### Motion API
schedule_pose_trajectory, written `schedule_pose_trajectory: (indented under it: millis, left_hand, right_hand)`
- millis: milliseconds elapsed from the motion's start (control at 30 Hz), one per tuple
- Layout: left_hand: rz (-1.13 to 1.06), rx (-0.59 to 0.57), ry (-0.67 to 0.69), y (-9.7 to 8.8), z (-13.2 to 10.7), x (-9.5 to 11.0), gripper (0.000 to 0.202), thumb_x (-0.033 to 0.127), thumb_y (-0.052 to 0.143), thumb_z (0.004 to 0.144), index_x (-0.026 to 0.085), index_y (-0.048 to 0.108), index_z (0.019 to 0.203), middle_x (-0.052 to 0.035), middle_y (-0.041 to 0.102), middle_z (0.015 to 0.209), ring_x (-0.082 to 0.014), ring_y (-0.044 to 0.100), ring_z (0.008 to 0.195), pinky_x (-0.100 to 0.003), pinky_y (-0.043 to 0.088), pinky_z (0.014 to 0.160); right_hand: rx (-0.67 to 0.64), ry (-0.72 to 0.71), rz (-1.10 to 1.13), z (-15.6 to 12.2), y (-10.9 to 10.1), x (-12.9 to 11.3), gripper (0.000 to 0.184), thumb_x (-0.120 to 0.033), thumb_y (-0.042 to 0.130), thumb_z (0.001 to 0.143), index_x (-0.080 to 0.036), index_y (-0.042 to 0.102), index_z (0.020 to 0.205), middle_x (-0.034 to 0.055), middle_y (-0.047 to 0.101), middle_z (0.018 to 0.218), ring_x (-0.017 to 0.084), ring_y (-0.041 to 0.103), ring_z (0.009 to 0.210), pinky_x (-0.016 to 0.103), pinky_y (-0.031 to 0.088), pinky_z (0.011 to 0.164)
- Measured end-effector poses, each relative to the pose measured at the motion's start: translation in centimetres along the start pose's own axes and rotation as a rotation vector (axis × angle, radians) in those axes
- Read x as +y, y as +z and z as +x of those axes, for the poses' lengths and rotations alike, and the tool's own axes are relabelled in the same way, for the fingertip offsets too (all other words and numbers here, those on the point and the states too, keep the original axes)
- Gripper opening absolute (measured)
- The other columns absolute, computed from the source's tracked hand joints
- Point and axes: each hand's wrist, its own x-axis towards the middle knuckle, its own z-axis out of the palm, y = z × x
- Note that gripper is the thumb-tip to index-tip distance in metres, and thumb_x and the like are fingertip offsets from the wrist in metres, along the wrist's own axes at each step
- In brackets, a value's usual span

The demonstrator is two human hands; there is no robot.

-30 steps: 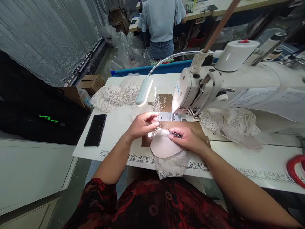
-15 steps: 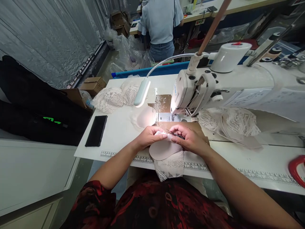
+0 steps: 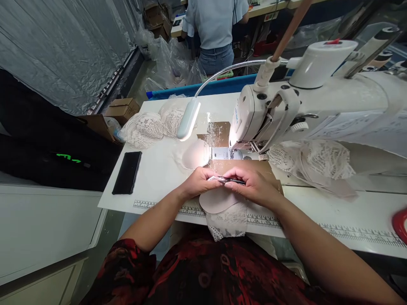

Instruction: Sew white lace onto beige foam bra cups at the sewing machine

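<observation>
Head view: at the front edge of the table [image 3: 165, 173], a pale cup-shaped piece with lace [image 3: 219, 201] is held by both hands, its lower lace part hanging over the edge. Its upper edge is pinched between the thumb and fingers of the left hand [image 3: 201, 183]. By the right hand [image 3: 252, 185], a small dark metal tool [image 3: 238, 181] is gripped between thumb and curled fingers, its tip directed toward the left fingertips; whether its blades are parted cannot be told. The two hands are held close together, just in front of the needle area of a white sewing machine [image 3: 263, 116].

Beyond the left hand, another pale cup [image 3: 193, 154] is laid beneath a lit lamp [image 3: 189, 120]. Farther left, a black phone [image 3: 126, 173] is placed flat, with bunched lace pieces [image 3: 146, 129] set behind it. More lace pieces [image 3: 321, 163] are heaped under the machine's arm. Brown sheet material [image 3: 254, 168] is spread around the needle plate [image 3: 220, 153].
</observation>
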Motion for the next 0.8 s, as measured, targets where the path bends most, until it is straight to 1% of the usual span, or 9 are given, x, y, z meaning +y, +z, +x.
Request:
schedule_pose_trajectory:
  millis: [133, 300, 367, 433, 500, 600, 667, 733, 800]
  left_hand:
    - [0.055, -0.02, -0.001, -0.1, -0.1, 0.0, 0.037, 0.046, 0.075, 0.068, 0.01, 0.071, 0.073, -0.001, 0.056, 0.067, -0.0094, 0.048, 0.064, -0.021, 0.035, 0.058]
    - [0.104, -0.02, 0.011, -0.1, 0.0, 0.0, 0.035, 0.045, 0.072, 0.073, 0.01, 0.069, 0.071, -0.0014, 0.056, 0.068, -0.0098, 0.048, 0.064, -0.022, 0.037, 0.058]
    - [0.116, -0.049, 0.031, -0.1, -0.1, 0.1, 0.034, 0.045, 0.068, 0.077, 0.011, 0.071, 0.08, -0.0028, 0.06, 0.073, -0.012, 0.053, 0.07, -0.023, 0.04, 0.062]
    - [0.227, -0.06, 0.06, -0.1, -0.6, 0.5, 0.035, 0.045, 0.064, 0.081, 0.013, 0.071, 0.091, -0.004, 0.062, 0.076, -0.0145, 0.057, 0.075, -0.024, 0.043, 0.066]
    - [0.479, 0.048, 0.128, -0.4, -1.2, 1.1, 0.035, 0.046, 0.062, 0.082, 0.014, 0.071, 0.094, -0.004, 0.062, 0.074, -0.0152, 0.056, 0.072, -0.025, 0.042, 0.065]
    - [0.823, 0.314, 0.268, -1.4, -1.7, 2.5, 0.032, 0.044, 0.06, 0.084, 0.016, 0.071, 0.093, -0.0052, 0.064, 0.074, -0.0154, 0.055, 0.067, -0.027, 0.042, 0.065]
    - [0.934, 0.412, 0.36, -2.6, -1.1, 3.4, 0.029, 0.038, 0.056, 0.086, 0.016, 0.07, 0.098, -0.008, 0.067, 0.087, -0.0177, 0.059, 0.078, -0.028, 0.045, 0.074]
    - [1.029, 0.449, 0.403, -4.0, 0.3, 4.0, 0.03, 0.033, 0.056, 0.085, 0.016, 0.067, 0.108, -0.0106, 0.065, 0.109, -0.0218, 0.058, 0.1, -0.032, 0.044, 0.089]
    - [1.113, 0.436, 0.318, -5.3, 2.0, 4.3, 0.044, 0.031, 0.063, 0.078, 0.017, 0.06, 0.119, -0.0115, 0.055, 0.13, -0.0268, 0.052, 0.115, -0.037, 0.039, 0.099]
  right_hand:
    - [0.046, 0.003, 0.025, 0.1, 0.5, 0.1, 0.022, -0.041, 0.057, 0.085, -0.021, 0.067, 0.089, 0.0034, 0.069, 0.085, 0.018, 0.062, 0.078, 0.028, 0.046, 0.068]
    - [0.077, 0.005, 0.034, 0.1, 0.5, 0.6, 0.023, -0.041, 0.057, 0.084, -0.02, 0.067, 0.085, 0.0039, 0.068, 0.079, 0.018, 0.06, 0.073, 0.03, 0.046, 0.065]
    - [0.09, 0.013, 0.063, 0.1, 0.4, 0.8, 0.025, -0.042, 0.057, 0.084, -0.019, 0.066, 0.088, 0.0046, 0.068, 0.082, 0.018, 0.061, 0.074, 0.03, 0.047, 0.065]
    - [0.125, 0.02, 0.073, 0.1, 0.3, 1.1, 0.027, -0.043, 0.058, 0.083, -0.019, 0.064, 0.094, 0.0059, 0.068, 0.089, 0.02, 0.063, 0.079, 0.032, 0.05, 0.069]
    - [0.192, 0.02, 0.009, -0.1, 0.1, 1.5, 0.032, -0.045, 0.061, 0.081, -0.02, 0.062, 0.102, 0.0074, 0.068, 0.1, 0.022, 0.064, 0.088, 0.034, 0.051, 0.075]
    - [0.28, -0.06, -0.197, -0.4, 0.3, 2.0, 0.038, -0.042, 0.063, 0.08, -0.022, 0.06, 0.112, 0.0085, 0.068, 0.107, 0.025, 0.063, 0.096, 0.037, 0.05, 0.081]
    - [0.225, -0.198, -0.331, -0.6, 0.9, 2.1, 0.034, -0.032, 0.058, 0.083, -0.024, 0.061, 0.116, 0.008, 0.068, 0.108, 0.024, 0.064, 0.094, 0.034, 0.05, 0.077]
    - [0.087, -0.34, -0.443, -0.6, 1.7, 1.7, 0.033, -0.022, 0.051, 0.085, -0.027, 0.062, 0.115, 0.0064, 0.067, 0.114, 0.021, 0.064, 0.092, 0.03, 0.048, 0.072]
    - [-0.082, -0.434, -0.518, -0.6, 2.4, 1.1, 0.032, -0.017, 0.046, 0.086, -0.029, 0.064, 0.108, 0.004, 0.065, 0.118, 0.017, 0.064, 0.088, 0.027, 0.045, 0.068]
